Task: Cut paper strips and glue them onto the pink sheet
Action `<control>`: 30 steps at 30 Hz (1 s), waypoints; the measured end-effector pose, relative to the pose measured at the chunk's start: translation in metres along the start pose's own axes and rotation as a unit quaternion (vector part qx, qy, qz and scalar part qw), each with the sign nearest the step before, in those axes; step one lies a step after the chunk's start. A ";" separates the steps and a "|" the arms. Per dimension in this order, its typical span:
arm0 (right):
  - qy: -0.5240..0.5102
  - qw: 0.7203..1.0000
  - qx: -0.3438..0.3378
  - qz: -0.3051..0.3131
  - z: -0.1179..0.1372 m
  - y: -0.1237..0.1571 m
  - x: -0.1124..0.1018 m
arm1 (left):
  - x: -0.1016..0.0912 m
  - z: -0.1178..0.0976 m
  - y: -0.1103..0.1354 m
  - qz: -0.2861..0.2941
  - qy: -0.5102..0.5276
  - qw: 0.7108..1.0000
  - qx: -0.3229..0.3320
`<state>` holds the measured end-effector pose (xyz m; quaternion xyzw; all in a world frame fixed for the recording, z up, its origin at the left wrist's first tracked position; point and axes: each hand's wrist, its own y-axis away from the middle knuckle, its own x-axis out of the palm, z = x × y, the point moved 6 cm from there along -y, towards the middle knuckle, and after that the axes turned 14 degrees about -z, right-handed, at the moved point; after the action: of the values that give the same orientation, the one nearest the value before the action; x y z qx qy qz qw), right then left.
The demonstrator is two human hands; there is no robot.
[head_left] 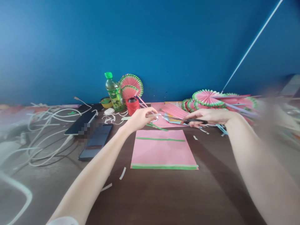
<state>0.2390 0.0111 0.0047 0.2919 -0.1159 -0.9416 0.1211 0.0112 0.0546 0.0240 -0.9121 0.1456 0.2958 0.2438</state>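
Note:
My right hand [209,117] grips a pair of scissors [173,118] by their dark handles, with the blades pointing left. My left hand [142,118] is pinched closed at the blade end, around a small pale strip that is hard to make out. Below and between both hands a pink paper sheet [161,153] lies flat on the table. One green strip [161,139] crosses its upper part, and a wider green band [164,167] runs along its near edge. Another green strip [160,127] lies just beyond the sheet, beneath the hands.
Pleated pink-and-green paper fans [208,97] pile up at the back right; others [131,84] lean on the blue wall beside a green-capped bottle [114,93] and a red container [133,107]. Phones [96,142] and tangled white cables [50,137] occupy the left. Paper scraps [122,173] lie about.

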 end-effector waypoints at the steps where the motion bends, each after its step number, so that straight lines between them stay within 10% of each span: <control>1: -0.014 1.000 0.006 -0.005 0.001 0.001 0.000 | -0.002 -0.001 0.000 -0.009 -0.009 1.000 0.005; 30: 0.047 0.996 -0.072 0.014 0.017 -0.004 0.013 | 0.010 -0.018 0.004 0.012 -0.071 0.996 0.060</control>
<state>0.2186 0.0132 0.0102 0.3245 -0.0459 -0.9312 0.1598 0.0262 0.0403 0.0294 -0.8709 0.1566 0.3533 0.3038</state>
